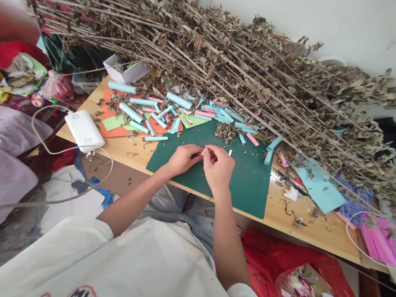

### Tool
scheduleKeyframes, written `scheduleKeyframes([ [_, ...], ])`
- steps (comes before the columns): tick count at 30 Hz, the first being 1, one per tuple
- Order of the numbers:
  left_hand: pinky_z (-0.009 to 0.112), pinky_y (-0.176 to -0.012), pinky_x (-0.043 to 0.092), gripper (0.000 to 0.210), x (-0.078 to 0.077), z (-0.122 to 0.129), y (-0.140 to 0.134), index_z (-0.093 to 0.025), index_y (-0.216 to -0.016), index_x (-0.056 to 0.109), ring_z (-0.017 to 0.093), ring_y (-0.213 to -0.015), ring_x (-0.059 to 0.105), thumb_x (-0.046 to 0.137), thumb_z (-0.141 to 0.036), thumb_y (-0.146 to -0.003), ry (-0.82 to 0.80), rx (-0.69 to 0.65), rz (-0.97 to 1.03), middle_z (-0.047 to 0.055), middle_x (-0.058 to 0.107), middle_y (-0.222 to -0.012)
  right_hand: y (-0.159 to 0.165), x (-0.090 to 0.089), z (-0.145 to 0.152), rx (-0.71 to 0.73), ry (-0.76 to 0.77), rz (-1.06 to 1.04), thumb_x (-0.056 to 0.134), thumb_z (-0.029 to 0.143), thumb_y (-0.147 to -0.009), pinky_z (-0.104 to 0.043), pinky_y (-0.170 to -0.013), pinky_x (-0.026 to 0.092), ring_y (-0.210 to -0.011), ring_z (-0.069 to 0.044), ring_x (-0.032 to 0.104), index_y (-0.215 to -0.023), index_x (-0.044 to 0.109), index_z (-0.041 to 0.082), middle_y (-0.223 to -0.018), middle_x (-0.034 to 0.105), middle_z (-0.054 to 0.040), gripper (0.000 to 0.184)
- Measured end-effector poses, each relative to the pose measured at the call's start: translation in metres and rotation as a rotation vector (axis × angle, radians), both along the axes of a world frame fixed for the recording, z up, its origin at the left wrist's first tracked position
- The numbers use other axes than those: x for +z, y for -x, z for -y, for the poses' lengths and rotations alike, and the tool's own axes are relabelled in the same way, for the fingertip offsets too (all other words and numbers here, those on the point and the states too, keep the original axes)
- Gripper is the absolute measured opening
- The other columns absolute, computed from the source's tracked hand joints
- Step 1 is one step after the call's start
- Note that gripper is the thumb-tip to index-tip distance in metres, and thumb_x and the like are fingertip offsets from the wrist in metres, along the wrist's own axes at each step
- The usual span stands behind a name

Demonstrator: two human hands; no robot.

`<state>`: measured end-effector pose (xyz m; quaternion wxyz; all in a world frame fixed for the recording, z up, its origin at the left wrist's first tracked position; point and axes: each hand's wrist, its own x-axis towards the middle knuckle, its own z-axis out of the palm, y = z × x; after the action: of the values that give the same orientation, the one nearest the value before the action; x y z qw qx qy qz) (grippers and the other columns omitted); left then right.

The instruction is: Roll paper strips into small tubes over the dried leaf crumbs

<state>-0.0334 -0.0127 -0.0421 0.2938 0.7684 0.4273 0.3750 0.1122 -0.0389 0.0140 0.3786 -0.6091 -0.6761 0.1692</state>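
My left hand and my right hand meet over the dark green cutting mat. Fingers of both are pinched together around something small and pinkish, mostly hidden between the fingertips; it may be a piece of pink paper. A small white strip lies just beyond my right hand. Past my hands are several light blue paper rolls and pink paper rolls, scattered among crumbled dry leaves.
A large heap of dried leafy stalks covers the back of the wooden table. On the left sits a white power bank with a cable. Blue paper and a black pen lie right. A red bag of scraps stands below.
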Motion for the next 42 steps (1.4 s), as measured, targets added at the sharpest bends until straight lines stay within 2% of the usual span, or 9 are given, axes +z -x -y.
scheduleKeyframes([
  [6, 0.025, -0.072, 0.049, 0.025, 0.002, 0.001, -0.001, -0.016, -0.098, 0.071, 0.016, -0.079, 0.066, 0.058, -0.037, -0.094, 0.009, 0.017, 0.021, 0.007, 0.073, -0.089, 0.000, -0.003, 0.005, -0.080, 0.106, -0.417, 0.056, 0.041, -0.090, -0.029, -0.066, 0.055, -0.068, -0.017, 0.066, -0.097, 0.065, 0.019, -0.077, 0.071, -0.0040, 0.025],
  [10, 0.025, -0.073, 0.049, 0.025, 0.001, 0.001, -0.001, -0.017, -0.100, 0.071, 0.017, -0.081, 0.067, 0.057, -0.036, -0.094, 0.009, 0.012, 0.031, 0.008, 0.073, -0.092, 0.001, -0.004, 0.011, -0.082, 0.054, -0.482, 0.061, 0.040, -0.087, -0.029, -0.071, 0.057, -0.075, -0.016, 0.067, -0.092, 0.062, 0.019, -0.083, 0.069, -0.0045, 0.021],
  [15, 0.028, -0.079, 0.051, 0.022, 0.000, 0.000, -0.001, -0.017, -0.103, 0.071, 0.018, -0.088, 0.068, 0.056, -0.031, -0.095, -0.005, 0.000, 0.026, 0.008, 0.073, -0.096, 0.001, -0.002, 0.018, 0.021, -0.085, -0.214, 0.057, 0.032, -0.091, -0.036, -0.083, 0.057, -0.089, -0.019, 0.067, -0.090, 0.065, 0.022, -0.095, 0.070, -0.0072, 0.013],
  [19, 0.028, -0.081, 0.052, 0.021, 0.000, 0.001, 0.000, -0.018, -0.104, 0.071, 0.019, -0.090, 0.068, 0.056, -0.030, -0.095, 0.002, -0.002, 0.024, 0.008, 0.074, -0.098, -0.002, -0.004, 0.018, 0.009, -0.207, -0.077, 0.056, 0.028, -0.092, -0.040, -0.089, 0.056, -0.100, -0.021, 0.065, -0.095, 0.066, 0.024, -0.103, 0.068, -0.0092, 0.011],
  [26, 0.027, -0.078, 0.050, 0.019, -0.002, 0.000, 0.000, -0.018, -0.105, 0.071, 0.018, -0.087, 0.067, 0.059, -0.023, -0.092, 0.022, 0.013, 0.023, 0.007, 0.074, -0.096, 0.006, -0.017, 0.015, 0.024, -0.214, 0.114, 0.050, 0.027, -0.095, -0.040, -0.091, 0.054, -0.106, -0.023, 0.061, -0.102, 0.065, 0.023, -0.111, 0.063, -0.0132, 0.017],
  [30, 0.025, -0.074, 0.049, 0.019, 0.000, 0.000, -0.001, -0.017, -0.101, 0.071, 0.017, -0.082, 0.067, 0.060, -0.030, -0.092, 0.027, 0.032, 0.040, 0.007, 0.073, -0.092, 0.000, -0.015, 0.020, -0.053, -0.230, 0.047, 0.049, 0.027, -0.095, -0.037, -0.086, 0.054, -0.098, -0.022, 0.063, -0.108, 0.063, 0.022, -0.108, 0.065, -0.0125, 0.019],
  [33, 0.024, -0.068, 0.047, 0.025, 0.003, 0.002, -0.003, -0.016, -0.097, 0.071, 0.015, -0.072, 0.064, 0.062, -0.038, -0.092, 0.020, 0.073, 0.031, 0.006, 0.072, -0.084, -0.016, -0.014, 0.026, -0.201, -0.160, 0.050, 0.051, 0.029, -0.093, -0.036, -0.079, 0.052, -0.084, -0.021, 0.062, -0.107, 0.062, 0.020, -0.100, 0.066, -0.0106, 0.020],
  [37, 0.024, -0.064, 0.046, 0.030, 0.005, 0.003, -0.005, -0.015, -0.095, 0.071, 0.014, -0.068, 0.063, 0.056, -0.042, -0.094, 0.024, 0.115, 0.031, 0.006, 0.072, -0.082, -0.035, -0.021, 0.036, -0.376, 0.071, 0.228, 0.060, 0.033, -0.086, -0.037, -0.074, 0.047, -0.077, -0.024, 0.060, -0.106, 0.062, 0.017, -0.086, 0.065, -0.0089, 0.026],
  [42, 0.023, -0.064, 0.045, 0.028, 0.005, 0.004, -0.005, -0.016, -0.096, 0.070, 0.013, -0.068, 0.062, 0.055, -0.040, -0.095, 0.021, 0.127, 0.042, 0.005, 0.072, -0.085, -0.031, -0.031, 0.048, -0.439, 0.233, 0.327, 0.057, 0.022, -0.083, -0.031, -0.067, 0.041, -0.076, -0.024, 0.059, -0.115, 0.059, 0.016, -0.083, 0.064, -0.0083, 0.033],
])
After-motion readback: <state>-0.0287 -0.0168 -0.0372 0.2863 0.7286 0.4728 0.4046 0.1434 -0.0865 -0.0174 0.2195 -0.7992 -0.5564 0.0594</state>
